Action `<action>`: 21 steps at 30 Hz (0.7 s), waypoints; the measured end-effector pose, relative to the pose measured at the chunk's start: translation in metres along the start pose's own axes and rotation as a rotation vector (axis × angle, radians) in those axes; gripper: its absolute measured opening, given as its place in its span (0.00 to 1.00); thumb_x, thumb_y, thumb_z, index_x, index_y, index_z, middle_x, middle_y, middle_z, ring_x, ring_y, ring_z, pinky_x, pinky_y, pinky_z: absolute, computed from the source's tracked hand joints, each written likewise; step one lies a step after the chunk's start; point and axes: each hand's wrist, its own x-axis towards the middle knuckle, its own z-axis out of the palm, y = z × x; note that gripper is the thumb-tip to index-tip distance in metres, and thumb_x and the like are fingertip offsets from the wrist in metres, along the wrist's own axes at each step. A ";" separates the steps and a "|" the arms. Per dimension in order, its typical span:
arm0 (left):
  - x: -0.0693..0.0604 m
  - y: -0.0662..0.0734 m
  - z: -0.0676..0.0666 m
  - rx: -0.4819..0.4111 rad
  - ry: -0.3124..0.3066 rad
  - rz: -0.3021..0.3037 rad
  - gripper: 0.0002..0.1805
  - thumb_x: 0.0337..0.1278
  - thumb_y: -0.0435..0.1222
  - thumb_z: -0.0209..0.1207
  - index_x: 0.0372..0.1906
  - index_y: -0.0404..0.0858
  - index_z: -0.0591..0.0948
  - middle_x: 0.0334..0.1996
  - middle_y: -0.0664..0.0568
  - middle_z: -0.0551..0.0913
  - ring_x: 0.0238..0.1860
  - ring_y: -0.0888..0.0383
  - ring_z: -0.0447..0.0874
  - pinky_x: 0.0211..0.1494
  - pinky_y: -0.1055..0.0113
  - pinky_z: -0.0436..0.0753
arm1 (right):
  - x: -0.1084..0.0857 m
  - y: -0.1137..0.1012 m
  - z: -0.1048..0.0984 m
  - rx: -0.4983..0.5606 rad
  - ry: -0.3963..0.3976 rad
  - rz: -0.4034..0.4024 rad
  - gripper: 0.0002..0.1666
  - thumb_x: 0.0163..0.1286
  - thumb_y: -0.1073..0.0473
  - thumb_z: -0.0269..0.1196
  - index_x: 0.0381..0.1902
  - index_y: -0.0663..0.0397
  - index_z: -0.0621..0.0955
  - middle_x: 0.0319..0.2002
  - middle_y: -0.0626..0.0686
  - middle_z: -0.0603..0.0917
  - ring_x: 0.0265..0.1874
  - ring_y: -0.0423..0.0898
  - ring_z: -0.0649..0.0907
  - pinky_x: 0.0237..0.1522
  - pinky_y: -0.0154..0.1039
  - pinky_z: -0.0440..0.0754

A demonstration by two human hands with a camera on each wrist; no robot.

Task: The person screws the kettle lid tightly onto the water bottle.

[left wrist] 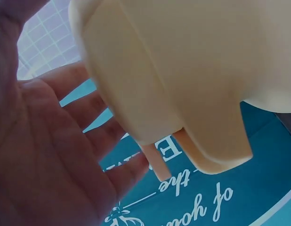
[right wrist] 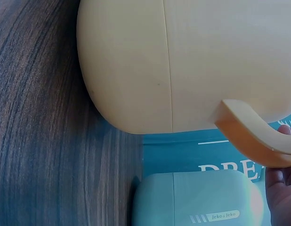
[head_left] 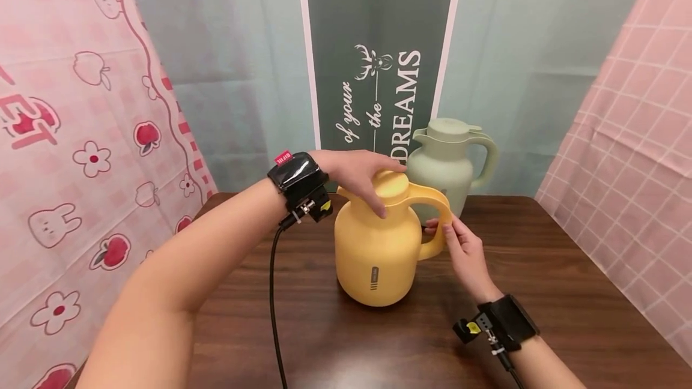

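A yellow vacuum jug point(head_left: 373, 251) stands upright on the wooden table. My left hand point(head_left: 359, 173) spans its round lid point(head_left: 391, 185) from above, with the thumb down the near side and the fingers across the far side. In the left wrist view, the fingers point(left wrist: 91, 106) meet the lid's edge beside the spout point(left wrist: 216, 141). My right hand point(head_left: 467, 251) holds the jug's looped handle point(head_left: 442, 206) between thumb and fingers; only part of that hand shows in the right wrist view.
Just behind stands a pale green jug point(head_left: 440, 164) of the same shape, its handle to the right. The dark wood table point(head_left: 303, 329) ends at a lettered curtain point(head_left: 378, 17). Pink cloths hang left and right. A black cable point(head_left: 273, 293) trails from the left wrist camera.
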 end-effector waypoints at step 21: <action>-0.001 -0.004 -0.006 0.072 -0.002 -0.076 0.41 0.51 0.50 0.61 0.71 0.45 0.63 0.60 0.50 0.67 0.54 0.59 0.66 0.56 0.70 0.67 | -0.001 -0.001 0.002 -0.005 0.003 0.012 0.17 0.77 0.60 0.45 0.52 0.64 0.77 0.43 0.64 0.80 0.44 0.41 0.81 0.48 0.28 0.77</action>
